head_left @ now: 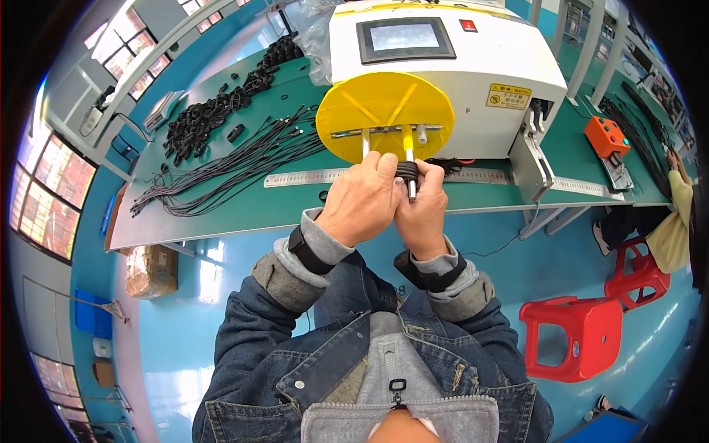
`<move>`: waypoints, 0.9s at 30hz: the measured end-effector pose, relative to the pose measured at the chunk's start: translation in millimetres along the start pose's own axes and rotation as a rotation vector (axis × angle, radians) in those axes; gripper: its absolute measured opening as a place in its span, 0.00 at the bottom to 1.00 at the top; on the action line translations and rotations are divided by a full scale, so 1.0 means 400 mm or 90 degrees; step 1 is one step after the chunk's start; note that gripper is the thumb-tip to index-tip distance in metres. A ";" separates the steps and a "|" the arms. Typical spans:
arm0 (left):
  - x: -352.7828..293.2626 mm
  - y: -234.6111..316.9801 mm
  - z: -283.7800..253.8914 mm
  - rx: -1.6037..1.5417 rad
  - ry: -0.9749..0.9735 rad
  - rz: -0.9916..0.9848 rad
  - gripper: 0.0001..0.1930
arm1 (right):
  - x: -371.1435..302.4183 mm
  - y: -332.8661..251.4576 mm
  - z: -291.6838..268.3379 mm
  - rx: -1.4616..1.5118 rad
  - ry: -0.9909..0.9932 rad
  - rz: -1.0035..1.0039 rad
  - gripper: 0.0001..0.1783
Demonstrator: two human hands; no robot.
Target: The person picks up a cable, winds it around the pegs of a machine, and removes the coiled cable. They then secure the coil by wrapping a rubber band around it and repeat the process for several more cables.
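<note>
Both my hands meet at the posts on a yellow round plate (362, 96) of a white machine (458, 81). A black cable coil (407, 170) sits around the metal posts (412, 190). My left hand (362, 196) is closed at the coil's left side, its fingertips partly hidden. On the other side my right hand (424, 210) grips the coil with thumb and fingers. A steel ruler (303, 178) lies on the green table below the plate. Loose straight black cables (244, 151) spread over the table to the left.
A heap of coiled black cables (196, 129) covers the table's far left. The machine carries a screen (405, 37). An orange control box (607, 136) stands at right, near another person's sleeve (673, 221). Red stools (576, 336) and a cardboard box (151, 272) are on the floor.
</note>
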State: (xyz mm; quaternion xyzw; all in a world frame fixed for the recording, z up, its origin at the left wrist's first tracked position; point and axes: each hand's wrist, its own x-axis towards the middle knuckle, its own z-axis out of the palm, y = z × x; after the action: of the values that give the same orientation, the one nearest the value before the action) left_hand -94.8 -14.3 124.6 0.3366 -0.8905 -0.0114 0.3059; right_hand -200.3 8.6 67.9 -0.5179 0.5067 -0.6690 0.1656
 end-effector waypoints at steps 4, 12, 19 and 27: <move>-0.050 0.056 -0.006 0.013 0.021 -0.008 0.12 | -0.062 0.015 0.006 0.093 0.076 -0.070 0.17; -0.170 0.134 0.036 -0.118 0.046 -0.098 0.12 | -0.115 0.014 -0.055 0.025 -0.011 -0.095 0.14; -0.192 -0.017 0.102 -0.475 -0.068 -0.147 0.17 | -0.137 0.103 -0.081 -0.040 -0.122 -0.053 0.13; -0.152 -0.029 0.063 -0.793 -0.527 -0.527 0.21 | -0.155 0.137 -0.088 -0.158 -0.207 -0.135 0.12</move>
State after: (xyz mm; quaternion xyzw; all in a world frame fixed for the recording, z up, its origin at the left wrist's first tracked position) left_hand -66.2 8.9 69.0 0.3742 -0.5670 -0.7317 0.0562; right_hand -222.0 49.2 -9.5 -0.6857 0.4944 -0.5228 0.1094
